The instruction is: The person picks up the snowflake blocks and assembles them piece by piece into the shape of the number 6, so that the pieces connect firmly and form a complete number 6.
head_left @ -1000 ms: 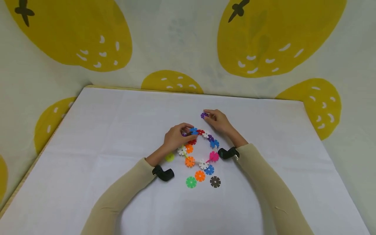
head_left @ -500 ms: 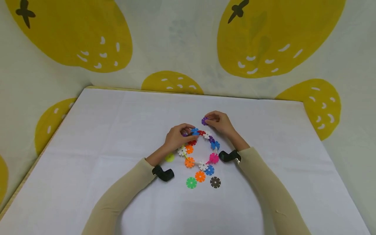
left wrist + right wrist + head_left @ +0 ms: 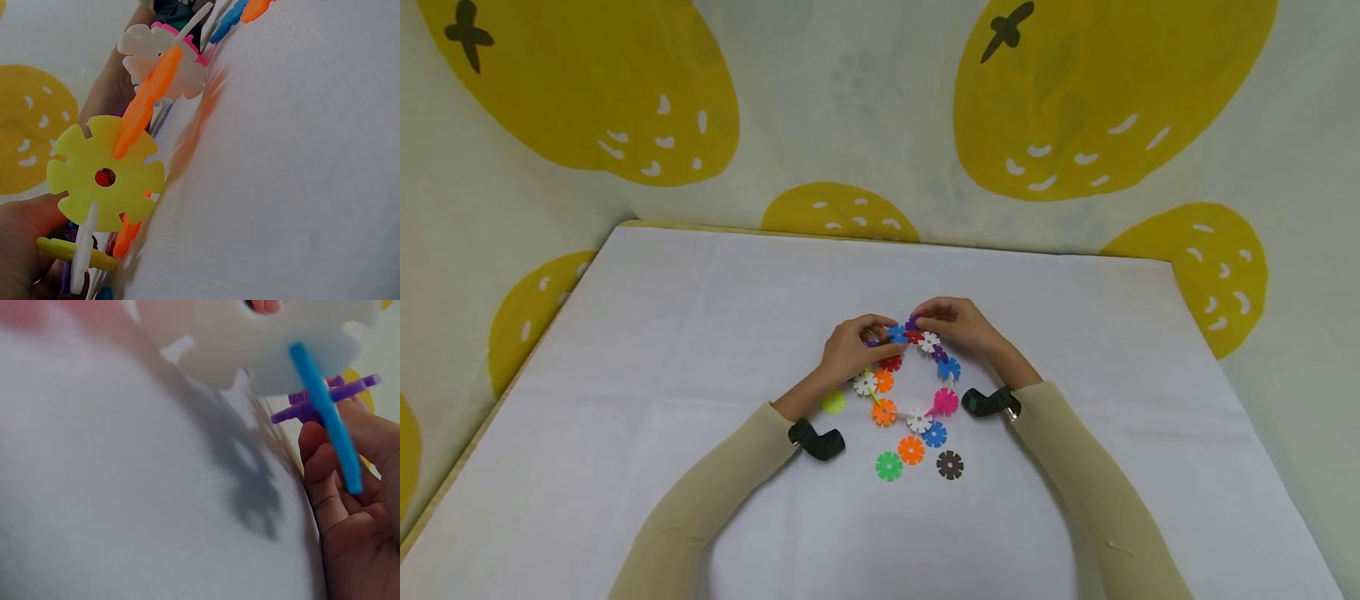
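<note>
A ring of linked, notched plastic discs in several colours stands on the white table. At its far left side my left hand (image 3: pixel 847 348) grips the ring by a blue disc (image 3: pixel 897 334). My right hand (image 3: pixel 958 323) pinches a purple disc (image 3: pixel 913 322) against the ring's far edge, by a red disc (image 3: pixel 914 337); whether the two interlock I cannot tell. In the left wrist view a yellow disc (image 3: pixel 103 169) joins an orange disc (image 3: pixel 147 103) edge-on. The right wrist view shows a blue disc (image 3: pixel 328 419) slotted into a white disc (image 3: pixel 250 344), with right-hand fingers (image 3: pixel 322 465) behind.
Loose discs lie flat on the near side of the ring: green (image 3: pixel 889 467), orange (image 3: pixel 912 450), blue (image 3: pixel 935 433) and brown (image 3: pixel 950 465). A yellow-green disc (image 3: pixel 832 402) lies by the left wrist. The white table (image 3: pixel 587 400) meets a fruit-patterned cloth at its far edge.
My right hand has brought the purple disc down and slightly left, from above the ring to its far edge. My left hand has stayed nearly still on the ring.
</note>
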Action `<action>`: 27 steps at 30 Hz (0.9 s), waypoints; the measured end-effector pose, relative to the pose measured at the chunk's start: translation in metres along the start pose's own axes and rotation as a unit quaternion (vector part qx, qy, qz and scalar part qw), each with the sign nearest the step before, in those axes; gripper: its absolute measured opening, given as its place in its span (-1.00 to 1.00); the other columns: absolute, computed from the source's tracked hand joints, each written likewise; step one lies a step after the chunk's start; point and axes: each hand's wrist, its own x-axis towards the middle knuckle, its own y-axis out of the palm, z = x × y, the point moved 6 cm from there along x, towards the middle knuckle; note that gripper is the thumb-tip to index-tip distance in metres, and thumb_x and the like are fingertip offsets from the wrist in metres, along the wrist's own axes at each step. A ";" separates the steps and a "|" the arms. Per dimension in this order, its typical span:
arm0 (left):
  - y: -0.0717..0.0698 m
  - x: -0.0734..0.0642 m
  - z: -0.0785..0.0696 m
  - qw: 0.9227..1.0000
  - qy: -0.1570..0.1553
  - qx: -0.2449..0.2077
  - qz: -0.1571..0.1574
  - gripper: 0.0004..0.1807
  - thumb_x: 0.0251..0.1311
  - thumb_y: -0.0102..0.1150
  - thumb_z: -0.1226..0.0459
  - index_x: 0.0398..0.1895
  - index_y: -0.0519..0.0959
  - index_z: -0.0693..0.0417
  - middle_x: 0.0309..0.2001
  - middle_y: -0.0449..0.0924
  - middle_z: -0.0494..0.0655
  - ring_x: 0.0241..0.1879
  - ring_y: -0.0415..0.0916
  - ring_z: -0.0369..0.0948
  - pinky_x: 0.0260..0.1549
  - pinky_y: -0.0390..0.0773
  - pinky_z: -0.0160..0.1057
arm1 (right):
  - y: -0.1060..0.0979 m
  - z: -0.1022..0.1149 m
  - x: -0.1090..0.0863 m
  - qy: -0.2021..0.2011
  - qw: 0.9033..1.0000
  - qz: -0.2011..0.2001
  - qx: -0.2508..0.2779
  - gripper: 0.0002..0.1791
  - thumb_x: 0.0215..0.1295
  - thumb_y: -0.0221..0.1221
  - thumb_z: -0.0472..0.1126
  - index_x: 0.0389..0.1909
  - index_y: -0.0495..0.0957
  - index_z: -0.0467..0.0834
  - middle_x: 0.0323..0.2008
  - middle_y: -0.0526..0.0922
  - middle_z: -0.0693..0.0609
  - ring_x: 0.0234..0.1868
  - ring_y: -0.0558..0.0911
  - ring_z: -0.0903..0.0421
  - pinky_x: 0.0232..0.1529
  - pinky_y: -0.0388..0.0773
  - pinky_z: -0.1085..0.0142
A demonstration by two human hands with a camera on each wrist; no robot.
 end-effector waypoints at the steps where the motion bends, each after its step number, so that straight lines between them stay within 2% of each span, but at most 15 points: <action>1: 0.000 0.000 0.000 1.000 0.000 -0.001 0.001 -0.57 0.06 0.44 0.07 -0.01 0.66 0.02 -0.30 0.60 -0.10 -0.30 0.47 -0.19 -0.32 0.41 -0.33 | 0.000 0.000 0.000 -0.003 1.000 0.003 0.000 -0.71 0.36 0.21 -0.23 0.02 0.59 -0.29 -0.06 0.65 -0.18 -0.08 0.62 0.04 -0.02 0.54 0.42; 6: 0.000 0.001 -0.002 1.000 -0.004 0.001 0.004 -0.57 0.07 0.44 0.07 -0.01 0.67 0.02 -0.28 0.61 -0.09 -0.30 0.48 -0.18 -0.32 0.42 -0.33 | 0.001 0.002 -0.001 -0.025 0.999 0.020 0.007 -0.75 0.37 0.16 -0.34 0.00 0.58 -0.34 -0.07 0.65 -0.22 -0.12 0.59 0.14 -0.04 0.52 0.44; 13: 0.002 0.001 -0.002 1.000 -0.011 0.012 0.014 -0.57 0.07 0.43 0.07 0.00 0.69 0.01 -0.28 0.63 -0.09 -0.30 0.48 -0.19 -0.31 0.41 -0.33 | 0.002 0.031 -0.014 -0.044 0.999 0.027 -0.007 -0.78 0.33 0.17 -0.41 -0.07 0.60 -0.44 -0.13 0.68 -0.25 -0.18 0.61 0.26 -0.05 0.53 0.46; 23: 0.004 0.004 -0.003 0.999 0.029 -0.021 0.005 -0.60 0.08 0.44 0.17 -0.03 0.69 0.16 -0.34 0.63 -0.03 -0.32 0.46 -0.17 -0.29 0.43 -0.34 | 0.002 0.034 -0.012 -0.066 0.997 0.028 0.002 -0.81 0.30 0.18 -0.44 -0.11 0.63 -0.45 -0.17 0.69 -0.28 -0.24 0.63 0.25 -0.10 0.56 0.43; 27: 0.002 0.003 -0.002 0.999 0.027 -0.023 0.003 -0.60 0.06 0.45 0.19 -0.04 0.69 0.18 -0.34 0.64 -0.03 -0.32 0.48 -0.18 -0.28 0.45 -0.34 | 0.003 0.018 -0.002 -0.073 0.997 0.038 0.005 -0.81 0.31 0.20 -0.39 -0.13 0.66 -0.40 -0.19 0.70 -0.26 -0.26 0.64 0.19 -0.12 0.57 0.41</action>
